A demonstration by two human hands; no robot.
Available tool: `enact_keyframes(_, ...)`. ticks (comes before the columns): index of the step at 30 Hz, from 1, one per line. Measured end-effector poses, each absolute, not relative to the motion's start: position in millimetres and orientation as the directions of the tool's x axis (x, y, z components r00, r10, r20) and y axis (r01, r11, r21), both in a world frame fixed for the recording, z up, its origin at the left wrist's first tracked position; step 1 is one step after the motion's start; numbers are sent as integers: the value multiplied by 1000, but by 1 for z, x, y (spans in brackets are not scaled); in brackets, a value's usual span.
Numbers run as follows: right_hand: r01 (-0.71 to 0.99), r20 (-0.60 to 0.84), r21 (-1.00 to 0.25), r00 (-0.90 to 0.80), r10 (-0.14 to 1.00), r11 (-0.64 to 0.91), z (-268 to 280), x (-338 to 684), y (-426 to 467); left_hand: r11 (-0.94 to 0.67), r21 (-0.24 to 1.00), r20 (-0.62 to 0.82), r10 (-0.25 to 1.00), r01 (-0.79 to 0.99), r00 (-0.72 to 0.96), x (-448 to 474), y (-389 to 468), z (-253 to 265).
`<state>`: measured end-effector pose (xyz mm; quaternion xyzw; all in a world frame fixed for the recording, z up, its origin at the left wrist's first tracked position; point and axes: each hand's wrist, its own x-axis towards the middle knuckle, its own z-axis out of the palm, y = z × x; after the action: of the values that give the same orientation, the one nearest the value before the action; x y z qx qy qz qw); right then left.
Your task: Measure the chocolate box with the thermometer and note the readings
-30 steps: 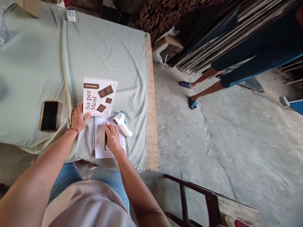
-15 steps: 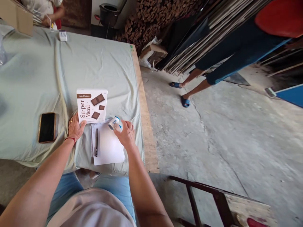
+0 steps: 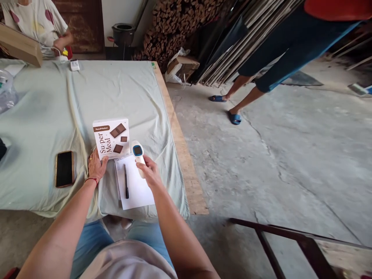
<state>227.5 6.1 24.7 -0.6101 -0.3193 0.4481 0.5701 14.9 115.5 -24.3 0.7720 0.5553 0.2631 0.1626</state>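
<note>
"What's changed?"
"The right hand point(image 3: 149, 170), closed round the thermometer point(image 3: 137, 150), now has its screen facing near, right of the white box point(image 3: 111, 138)."
"Left hand point(image 3: 97, 167)?"
"Still half-curled, gripping the box's near-left corner."

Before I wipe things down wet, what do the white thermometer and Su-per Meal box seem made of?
White thermometer: probably hard plastic with a smooth finish, judging by its rounded, moulded-looking body.
Su-per Meal box: likely printed cardboard, from its flat panels and straight edges; matt or glossy, I can't tell.
</note>
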Motion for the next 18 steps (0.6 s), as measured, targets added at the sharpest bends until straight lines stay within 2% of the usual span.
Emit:
enact_keyframes(3, -336, -145, -941, 309, 940, -35, 41, 202, 19, -308, 545, 209, 951, 780, 229, 15, 116, -24)
enact_keyframes(6, -423, -108, -905, 331, 937, 46, 50, 185, 33, -319, 539, 222, 947, 779, 234, 15, 117, -24)
enact_keyframes(10, -452, -81, -888, 332, 940, 83, 56, 177, 46, -334, 543, 238, 941, 770, 241, 15, 118, -24)
enact_keyframes(18, -451, -164, -893, 351, 922, 13, 56, 178, 57, -325, 546, 213, 945, 773, 247, 15, 115, -23)
